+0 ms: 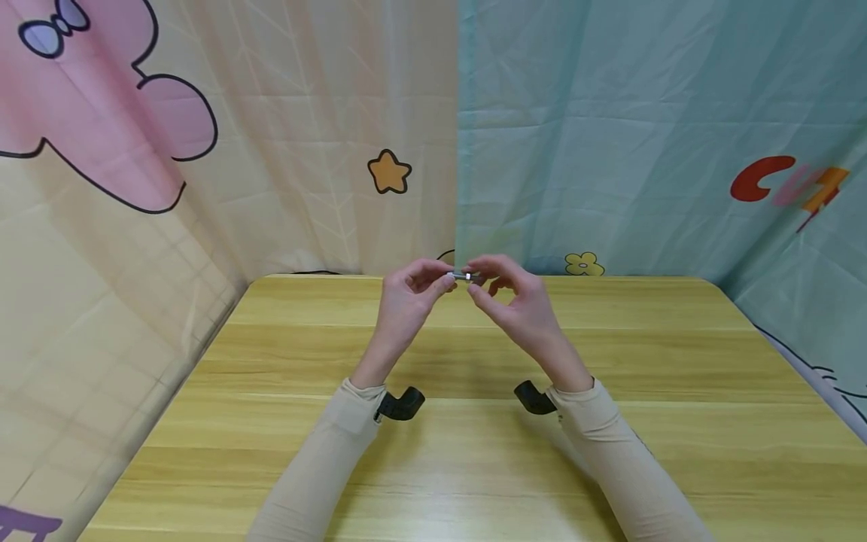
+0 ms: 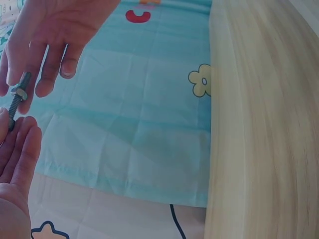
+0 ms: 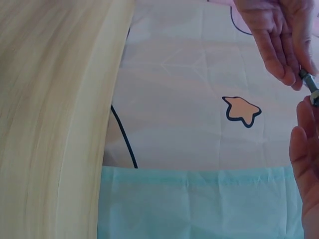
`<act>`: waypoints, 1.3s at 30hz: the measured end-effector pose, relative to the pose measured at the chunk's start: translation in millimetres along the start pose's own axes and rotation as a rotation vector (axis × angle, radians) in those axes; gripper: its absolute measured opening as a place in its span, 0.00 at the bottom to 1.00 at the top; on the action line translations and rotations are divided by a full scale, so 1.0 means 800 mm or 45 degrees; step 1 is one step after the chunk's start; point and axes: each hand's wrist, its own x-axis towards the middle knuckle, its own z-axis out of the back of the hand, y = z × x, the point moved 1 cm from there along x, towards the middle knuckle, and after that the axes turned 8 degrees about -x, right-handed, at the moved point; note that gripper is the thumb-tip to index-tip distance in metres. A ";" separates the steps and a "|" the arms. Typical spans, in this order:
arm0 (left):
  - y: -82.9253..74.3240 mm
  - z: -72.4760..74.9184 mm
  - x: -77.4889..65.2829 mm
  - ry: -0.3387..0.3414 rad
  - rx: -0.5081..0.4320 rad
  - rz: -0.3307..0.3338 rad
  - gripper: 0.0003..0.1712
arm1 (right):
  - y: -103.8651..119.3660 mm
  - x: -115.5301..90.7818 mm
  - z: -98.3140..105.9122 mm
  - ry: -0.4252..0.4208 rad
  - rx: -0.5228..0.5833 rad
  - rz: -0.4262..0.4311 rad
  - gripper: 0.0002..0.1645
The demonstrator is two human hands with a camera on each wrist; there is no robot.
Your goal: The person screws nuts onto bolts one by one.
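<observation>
A metal bolt (image 1: 458, 275) is held up over the far edge of the table, lying roughly level between the two hands. My left hand (image 1: 409, 293) pinches it by the head (image 2: 11, 124) between thumb and fingertips. A hex nut (image 2: 19, 93) sits partway along the threaded shaft, with the thread's end (image 2: 26, 77) sticking out beyond it. My right hand (image 1: 518, 301) is spread loosely around the nut end. Its thumb stands apart below the nut in the head view, and its fingertips (image 3: 303, 105) lie close beside the nut in the right wrist view.
Below the hands spreads a wood-grain table (image 1: 467, 452). Printed curtains (image 1: 325, 150) hang right behind its far edge and along both sides. A black wrist-camera mount (image 1: 403, 405) projects inward from the left cuff, and another mount (image 1: 533, 397) from the right cuff.
</observation>
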 end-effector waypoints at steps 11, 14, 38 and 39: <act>-0.033 -0.009 -0.007 0.012 0.011 0.004 0.08 | -0.014 -0.004 -0.005 0.034 -0.014 -0.002 0.16; -0.032 -0.010 -0.006 0.018 0.011 -0.003 0.08 | -0.014 -0.004 -0.005 0.036 0.001 -0.065 0.15; -0.033 -0.010 -0.008 0.026 0.017 -0.014 0.07 | 0.032 0.003 0.010 -0.046 0.028 0.026 0.13; -0.033 -0.010 -0.008 0.027 0.017 -0.015 0.07 | 0.031 0.003 0.010 -0.041 0.029 0.037 0.12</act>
